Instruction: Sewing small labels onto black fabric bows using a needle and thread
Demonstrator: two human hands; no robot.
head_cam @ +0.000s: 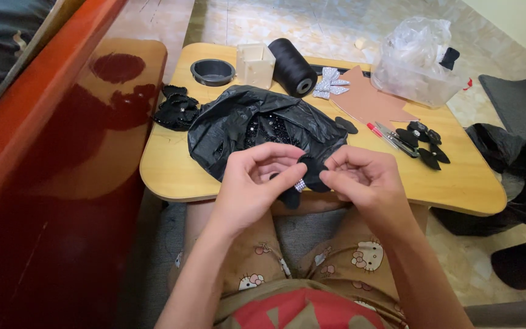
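Surface: low wooden table (171,170) with rounded corners, set on a pale patterned tile floor (312,24); a glossy red-brown panel (62,183) fills the left of the view, with a dark cushion (1,42) cut off at the top left corner.

Hard to make out: right edge holds dark bags and fabric (519,170), cut off by the frame, contents not readable. The person's lap in patterned cloth lies below the table edge.

Items on table, left to right:
- heap of black trimmings (176,109), near the left edge;
- round black dish (212,72), inside not clearly visible;
- small cream box (255,64), open-topped, contents hidden;
- crumpled black plastic bag (238,131), mouth open, dark beaded pieces showing inside;
- spool of black thread (291,66), lying on its side;
- silver bow (330,83), just beside the spool;
- tan card sheet (369,100);
- red-tipped snips (391,137);
- cluster of black fabric pieces (424,146);
- clear plastic bag (415,58), holding pale material and one dark piece, details unclear.

Hands, at the near table edge:
- left hand (254,183), fingers pinched on a black fabric bow (309,176) with a sparkling silver band at its middle;
- right hand (360,176), fingertips clamped on the same bow from the other side.

The bow sits between both hands, above the lap, in front of the black bag.
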